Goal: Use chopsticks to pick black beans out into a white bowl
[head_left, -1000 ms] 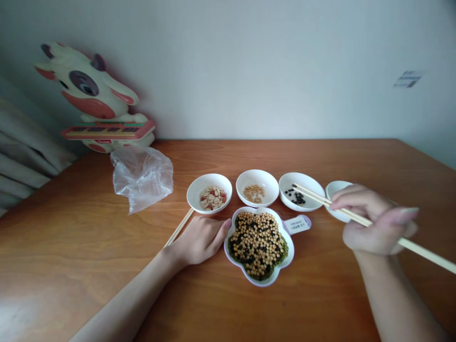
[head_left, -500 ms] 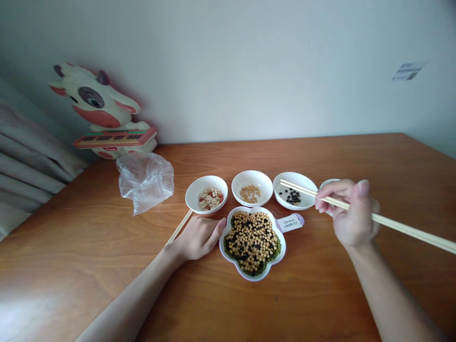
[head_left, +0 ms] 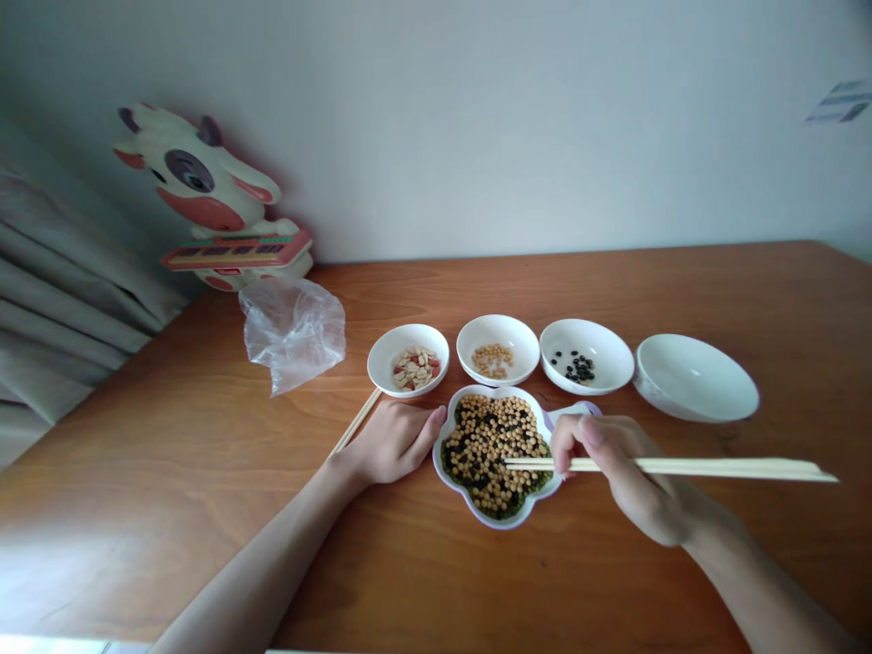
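My right hand (head_left: 617,463) is closed round a pair of chopsticks (head_left: 715,467). Their tips reach into a mix of tan, black and green beans (head_left: 487,450) in a flower-shaped dish (head_left: 442,472). The dish's short labelled handle (head_left: 579,409) is partly hidden behind that hand. At the dish's left side rests my left hand (head_left: 399,442), fingers curled, thumb against the rim. Behind the dish stand white bowls: one with flat pale and reddish pieces (head_left: 378,359), one with tan beans (head_left: 470,334), and one with black beans (head_left: 613,350).
A further white bowl (head_left: 701,381) stands at the right end of the row. Another pair of chopsticks (head_left: 358,420) lies beside my left hand. A clear plastic bag (head_left: 296,331) and a cow-shaped toy keyboard (head_left: 235,245) are on the wooden table (head_left: 170,463) at the back left.
My right hand has moved left and down, taking the chopstick tips from the black-bean bowl to the flower-shaped dish. The rightmost bowl is now uncovered. The view has shifted slightly right.
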The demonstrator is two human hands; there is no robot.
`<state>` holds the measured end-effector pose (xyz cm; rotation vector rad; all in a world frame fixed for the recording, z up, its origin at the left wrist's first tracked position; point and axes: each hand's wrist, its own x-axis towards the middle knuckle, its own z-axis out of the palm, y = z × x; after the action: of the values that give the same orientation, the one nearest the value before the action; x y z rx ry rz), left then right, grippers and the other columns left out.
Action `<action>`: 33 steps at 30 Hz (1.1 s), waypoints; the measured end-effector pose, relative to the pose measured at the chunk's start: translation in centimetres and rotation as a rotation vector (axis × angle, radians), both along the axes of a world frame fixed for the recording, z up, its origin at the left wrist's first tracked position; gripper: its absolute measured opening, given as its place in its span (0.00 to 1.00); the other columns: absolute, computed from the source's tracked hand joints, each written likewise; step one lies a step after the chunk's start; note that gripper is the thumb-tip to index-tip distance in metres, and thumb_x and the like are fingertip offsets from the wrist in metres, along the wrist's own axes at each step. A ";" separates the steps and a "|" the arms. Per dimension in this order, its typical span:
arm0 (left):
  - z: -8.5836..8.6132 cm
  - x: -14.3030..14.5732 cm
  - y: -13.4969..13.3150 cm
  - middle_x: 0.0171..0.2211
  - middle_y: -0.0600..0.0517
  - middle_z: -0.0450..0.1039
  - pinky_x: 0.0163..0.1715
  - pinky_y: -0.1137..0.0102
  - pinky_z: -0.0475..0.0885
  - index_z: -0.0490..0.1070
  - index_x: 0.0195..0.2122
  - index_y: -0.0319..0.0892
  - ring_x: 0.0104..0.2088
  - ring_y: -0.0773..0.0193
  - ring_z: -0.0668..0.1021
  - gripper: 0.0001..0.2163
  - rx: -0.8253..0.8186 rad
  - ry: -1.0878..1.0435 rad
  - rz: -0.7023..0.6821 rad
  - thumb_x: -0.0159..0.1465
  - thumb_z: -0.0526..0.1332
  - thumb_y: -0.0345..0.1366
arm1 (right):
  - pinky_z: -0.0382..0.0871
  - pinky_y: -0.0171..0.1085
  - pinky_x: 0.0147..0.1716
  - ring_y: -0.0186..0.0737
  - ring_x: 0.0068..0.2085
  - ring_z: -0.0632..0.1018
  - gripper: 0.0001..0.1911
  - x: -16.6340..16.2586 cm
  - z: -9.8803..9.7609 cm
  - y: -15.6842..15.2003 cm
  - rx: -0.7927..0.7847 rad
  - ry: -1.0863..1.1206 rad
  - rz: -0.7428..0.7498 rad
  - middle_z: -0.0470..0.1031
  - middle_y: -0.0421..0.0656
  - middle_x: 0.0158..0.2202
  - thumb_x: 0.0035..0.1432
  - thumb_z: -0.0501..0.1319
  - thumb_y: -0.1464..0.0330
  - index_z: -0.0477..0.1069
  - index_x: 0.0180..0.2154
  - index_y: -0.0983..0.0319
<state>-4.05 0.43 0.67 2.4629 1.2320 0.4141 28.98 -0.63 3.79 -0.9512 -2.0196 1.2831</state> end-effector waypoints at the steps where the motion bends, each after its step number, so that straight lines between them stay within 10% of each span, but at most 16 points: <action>1: 0.0 0.0 0.0 0.26 0.51 0.73 0.34 0.65 0.61 0.61 0.27 0.43 0.27 0.63 0.72 0.23 -0.013 -0.003 -0.003 0.80 0.42 0.39 | 0.64 0.41 0.38 0.42 0.34 0.74 0.30 -0.2 0.0 -0.2 -0.003 -0.010 -0.005 0.73 0.42 0.30 0.78 0.42 0.51 0.71 0.32 0.59; 9: 0.1 0.1 0.1 0.26 0.52 0.72 0.34 0.65 0.61 0.60 0.26 0.42 0.25 0.65 0.71 0.23 -0.040 -0.036 -0.006 0.80 0.42 0.39 | 0.60 0.41 0.32 0.42 0.30 0.70 0.40 -1.0 -0.6 -0.9 0.064 0.008 -0.042 0.70 0.42 0.28 0.70 0.34 0.38 0.67 0.30 0.59; 33: 0.1 0.0 0.1 0.26 0.51 0.72 0.34 0.64 0.61 0.62 0.27 0.43 0.27 0.63 0.72 0.23 -0.022 -0.011 -0.002 0.80 0.42 0.40 | 0.64 0.41 0.29 0.41 0.27 0.74 0.42 -0.6 -3.0 -0.2 0.093 0.213 -0.123 0.72 0.43 0.23 0.73 0.35 0.41 0.73 0.27 0.59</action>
<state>-4.09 0.51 0.78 2.4396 1.2236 0.4113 28.34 -0.82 0.79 -0.8442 -1.8122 1.1621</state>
